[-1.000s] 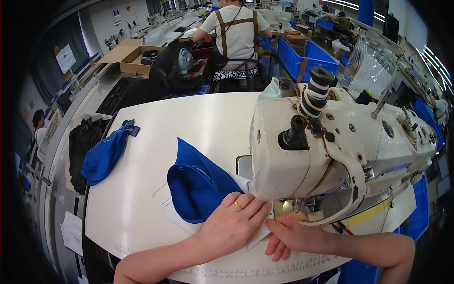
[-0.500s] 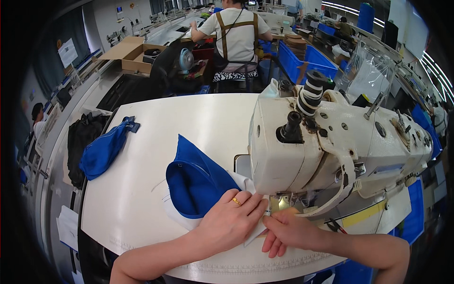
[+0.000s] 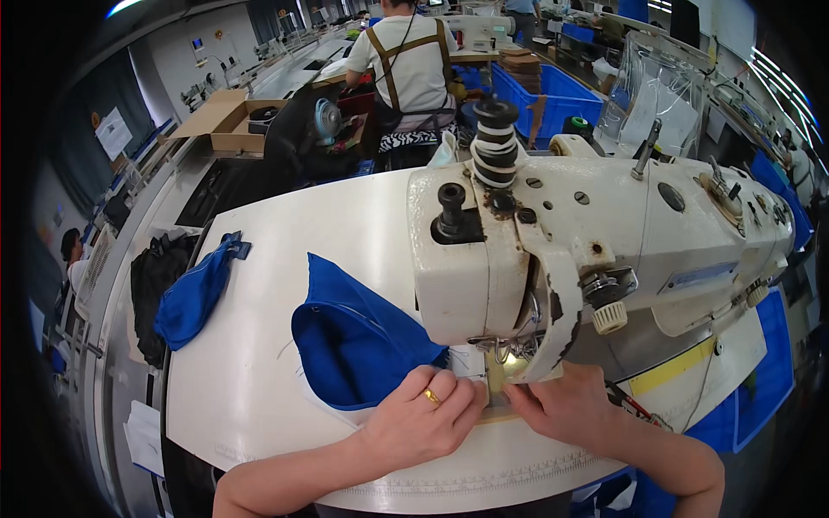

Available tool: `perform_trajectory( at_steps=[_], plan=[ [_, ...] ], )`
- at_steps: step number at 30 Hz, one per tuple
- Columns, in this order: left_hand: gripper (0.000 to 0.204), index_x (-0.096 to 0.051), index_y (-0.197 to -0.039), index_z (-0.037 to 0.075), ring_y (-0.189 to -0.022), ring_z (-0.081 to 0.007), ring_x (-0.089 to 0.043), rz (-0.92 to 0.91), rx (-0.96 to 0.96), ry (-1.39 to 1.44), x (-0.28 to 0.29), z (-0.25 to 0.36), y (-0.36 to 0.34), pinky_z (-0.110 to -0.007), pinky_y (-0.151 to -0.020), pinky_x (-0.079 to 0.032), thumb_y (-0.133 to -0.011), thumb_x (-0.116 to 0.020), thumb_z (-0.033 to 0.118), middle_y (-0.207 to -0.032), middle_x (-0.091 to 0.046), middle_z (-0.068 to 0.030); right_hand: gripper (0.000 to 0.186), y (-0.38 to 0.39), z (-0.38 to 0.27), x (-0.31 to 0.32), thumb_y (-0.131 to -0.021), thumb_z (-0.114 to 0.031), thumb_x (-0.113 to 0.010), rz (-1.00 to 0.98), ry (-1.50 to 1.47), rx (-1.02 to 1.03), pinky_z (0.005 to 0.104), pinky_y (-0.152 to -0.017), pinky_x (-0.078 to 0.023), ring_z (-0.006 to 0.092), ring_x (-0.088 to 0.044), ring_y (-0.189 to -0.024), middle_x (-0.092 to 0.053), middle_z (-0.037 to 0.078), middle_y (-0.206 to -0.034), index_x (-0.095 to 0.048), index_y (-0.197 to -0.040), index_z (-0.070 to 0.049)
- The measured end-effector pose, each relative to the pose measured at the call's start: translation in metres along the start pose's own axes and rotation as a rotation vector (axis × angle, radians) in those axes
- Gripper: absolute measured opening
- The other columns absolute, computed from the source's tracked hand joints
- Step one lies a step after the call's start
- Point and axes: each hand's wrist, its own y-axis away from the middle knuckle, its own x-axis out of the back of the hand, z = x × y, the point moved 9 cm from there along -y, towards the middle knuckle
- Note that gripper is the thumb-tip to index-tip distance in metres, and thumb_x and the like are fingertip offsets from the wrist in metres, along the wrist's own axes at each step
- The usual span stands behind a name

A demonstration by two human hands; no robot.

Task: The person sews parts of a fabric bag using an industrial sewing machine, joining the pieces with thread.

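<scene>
A blue fabric piece (image 3: 341, 358), shaped like an open pouch with white fabric (image 3: 466, 361) along its edge, lies on the machine table. My left hand (image 3: 427, 410), with a gold ring, is closed at its lower right edge, fingertips pinching the white fabric beside the presser foot. Under the head of a white sewing machine (image 3: 604, 229), my right hand (image 3: 574, 401) is closed, thumb and finger together close by the lit needle area (image 3: 511, 361). What those right fingers hold, if anything, is hidden by the hand and the machine's lever.
A second blue fabric pouch (image 3: 197, 293) and black cloth (image 3: 158, 289) lie at the table's left edge. Scissors-like dark tool handles (image 3: 630, 401) rest right of my right hand. Blue bins (image 3: 553, 108) and a seated person (image 3: 406, 65) are beyond the table.
My right hand has moved right and up, away from my left hand, nearer the machine's needle area. My left hand stays at the white fabric. The whole view has shifted slightly.
</scene>
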Motion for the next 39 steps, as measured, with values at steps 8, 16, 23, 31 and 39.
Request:
perform_trajectory(
  at_steps=[8, 16, 23, 31, 39],
  plan=[
    [0.034, -0.059, -0.088, 0.000, -0.061, -0.0299, -0.060, -0.191, 0.558, 0.655, -0.032, -0.043, -0.005, -0.033, -0.056, -0.052, -0.081, -0.078, 0.028, -0.081, -0.055, -0.0117, 0.015, 0.014, -0.001, -0.004, -0.070, -0.014, -0.068, 0.052, 0.077, 0.199, 0.0260, -0.041, -0.044, 0.0122, -0.053, -0.060, -0.046, 0.002, -0.080, -0.060, -0.082, -0.011],
    [0.033, -0.064, -0.086, -0.004, -0.056, -0.0159, -0.060, -0.331, 0.783, 0.877, -0.038, -0.052, -0.011, -0.028, -0.053, -0.046, -0.081, -0.079, 0.025, -0.065, -0.064, -0.0088, 0.026, 0.020, 0.000, -0.005, -0.072, -0.013, -0.066, 0.118, 0.056, 0.221, 0.0229, -0.041, -0.043, 0.0101, -0.053, -0.059, -0.044, 0.001, -0.080, -0.062, -0.098, -0.009],
    [0.013, -0.067, -0.091, -0.004, -0.067, -0.0126, -0.063, -0.386, 0.896, 0.957, -0.046, -0.056, 0.000, -0.027, -0.063, -0.051, -0.083, -0.068, 0.008, -0.076, -0.067, -0.0077, 0.031, 0.021, -0.001, -0.012, -0.072, -0.013, -0.066, 0.109, 0.098, 0.229, 0.0219, -0.041, -0.043, 0.0096, -0.053, -0.058, -0.044, 0.002, -0.080, -0.060, -0.101, -0.007],
    [0.022, -0.067, -0.090, -0.006, -0.069, -0.0120, -0.064, -0.381, 1.028, 1.043, -0.047, -0.061, -0.001, -0.028, -0.066, -0.053, -0.082, -0.072, 0.013, -0.076, -0.069, -0.0100, 0.020, 0.013, 0.002, -0.010, -0.074, -0.011, -0.064, 0.051, 0.021, 0.167, 0.0244, -0.041, -0.045, 0.0123, -0.055, -0.061, -0.044, 0.003, -0.080, -0.056, -0.093, -0.007],
    [0.030, -0.066, -0.096, 0.004, -0.069, -0.0105, -0.062, -0.787, 0.848, 0.824, -0.053, -0.063, -0.016, -0.028, -0.066, -0.049, -0.089, -0.065, 0.032, -0.077, -0.068, -0.0023, 0.022, 0.015, -0.002, -0.011, -0.076, -0.009, -0.064, -0.009, -0.043, 0.212, 0.0258, -0.044, -0.047, 0.0148, -0.056, -0.063, -0.046, 0.005, -0.086, -0.060, -0.098, -0.007]
  ],
)
